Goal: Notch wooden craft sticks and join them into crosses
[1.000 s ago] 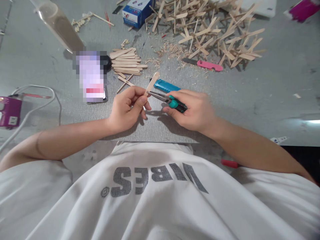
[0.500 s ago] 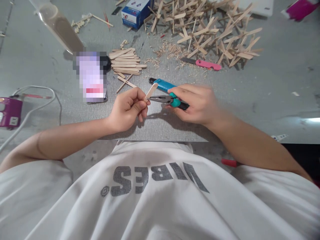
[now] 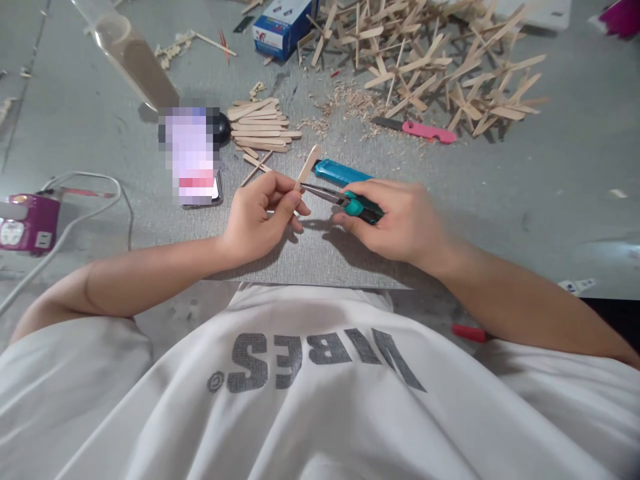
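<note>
The left hand (image 3: 267, 213) is pinching a wooden stick (image 3: 309, 165) above the table (image 3: 525, 173), the right hand (image 3: 403, 220) is gripping pliers (image 3: 355, 205), tips at that stick, crossed sticks (image 3: 425, 62) are lying heaped beyond, seemingly finished, and loose sticks (image 3: 263, 127) are lying leftward, seemingly unworked.

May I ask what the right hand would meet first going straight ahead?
The pliers in the right hand would likely first meet the stick in the left hand; depth is unclear.

Grey tbl (image 3: 510, 207) right across the view, pale glare (image 3: 625, 249) at its R side, scuffed grey flr (image 3: 186, 308) below the near edge, dark patch (image 3: 620, 315) below R!
</note>
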Tool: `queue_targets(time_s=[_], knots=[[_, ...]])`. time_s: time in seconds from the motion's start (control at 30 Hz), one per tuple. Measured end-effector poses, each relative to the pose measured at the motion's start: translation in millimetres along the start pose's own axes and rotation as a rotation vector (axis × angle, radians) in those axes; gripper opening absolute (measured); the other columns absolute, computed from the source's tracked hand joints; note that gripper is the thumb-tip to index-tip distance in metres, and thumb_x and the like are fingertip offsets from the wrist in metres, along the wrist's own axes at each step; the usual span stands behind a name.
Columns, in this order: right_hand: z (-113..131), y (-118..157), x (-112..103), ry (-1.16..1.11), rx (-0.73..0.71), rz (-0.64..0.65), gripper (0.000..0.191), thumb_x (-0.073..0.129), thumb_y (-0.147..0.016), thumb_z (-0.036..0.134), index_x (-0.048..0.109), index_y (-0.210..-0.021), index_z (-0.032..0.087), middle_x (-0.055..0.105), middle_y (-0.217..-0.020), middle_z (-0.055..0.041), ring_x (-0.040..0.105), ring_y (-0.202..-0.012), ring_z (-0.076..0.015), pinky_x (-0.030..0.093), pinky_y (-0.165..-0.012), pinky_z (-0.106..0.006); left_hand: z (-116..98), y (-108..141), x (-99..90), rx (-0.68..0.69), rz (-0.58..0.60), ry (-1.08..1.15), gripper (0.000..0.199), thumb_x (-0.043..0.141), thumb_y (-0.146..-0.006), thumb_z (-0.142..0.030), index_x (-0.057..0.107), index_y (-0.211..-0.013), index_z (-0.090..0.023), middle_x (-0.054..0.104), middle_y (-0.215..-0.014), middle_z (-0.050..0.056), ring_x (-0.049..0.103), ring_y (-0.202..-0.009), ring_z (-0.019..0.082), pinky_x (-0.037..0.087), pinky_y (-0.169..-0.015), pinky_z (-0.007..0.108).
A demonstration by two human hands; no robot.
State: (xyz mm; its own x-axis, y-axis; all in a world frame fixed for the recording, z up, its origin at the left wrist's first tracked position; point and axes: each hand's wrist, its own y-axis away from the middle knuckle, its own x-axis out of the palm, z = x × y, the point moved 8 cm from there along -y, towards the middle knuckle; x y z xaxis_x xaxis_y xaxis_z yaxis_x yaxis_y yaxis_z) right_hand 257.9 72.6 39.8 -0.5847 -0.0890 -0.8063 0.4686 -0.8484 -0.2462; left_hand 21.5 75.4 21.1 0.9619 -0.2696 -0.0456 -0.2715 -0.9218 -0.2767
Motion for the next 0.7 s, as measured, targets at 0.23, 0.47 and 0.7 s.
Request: queue_targets(time_s=[0.23,0.47,0.7], knots=[[0.2,0.7,-0.3,-0.035,0.038,-0.015,0.032,0.086,-0.115,0.064,0.088,-0.121,0.032,0.093,-0.114,-0.0098,0.086,-0.098,-0.0346,0.065,-0.089,-0.049,1.9,-2.6,-1.4,0.034,0.028,0.058,0.061,0.085,-0.120,-0.082,0.071,-0.112,-0.024,0.093,-0.092,0.005,0.089,-0.062,0.018,0.072,-0.057,0.026],[-0.5,-0.7,1.2,-0.055,0.047,-0.021,0.030,0.088,-0.114,0.060,0.088,-0.120,0.031,0.095,-0.116,-0.0102,0.089,-0.103,-0.0362,0.067,-0.092,-0.051,1.3,-5.4,0.1,0.008,0.027,0.108,0.063,0.090,-0.116,-0.083,0.072,-0.110,-0.023,0.092,-0.087,0.004,0.089,-0.061,0.020,0.073,-0.055,0.028],[0.4,-0.5,1.4,-0.066,0.042,-0.018,0.029,0.088,-0.113,0.060,0.089,-0.119,0.031,0.095,-0.114,-0.0095,0.089,-0.102,-0.0360,0.068,-0.092,-0.051,1.4,-4.1,1.2,0.014,0.038,0.107,0.062,0.090,-0.117,-0.082,0.071,-0.111,-0.023,0.090,-0.086,0.004,0.089,-0.062,0.020,0.072,-0.055,0.027]])
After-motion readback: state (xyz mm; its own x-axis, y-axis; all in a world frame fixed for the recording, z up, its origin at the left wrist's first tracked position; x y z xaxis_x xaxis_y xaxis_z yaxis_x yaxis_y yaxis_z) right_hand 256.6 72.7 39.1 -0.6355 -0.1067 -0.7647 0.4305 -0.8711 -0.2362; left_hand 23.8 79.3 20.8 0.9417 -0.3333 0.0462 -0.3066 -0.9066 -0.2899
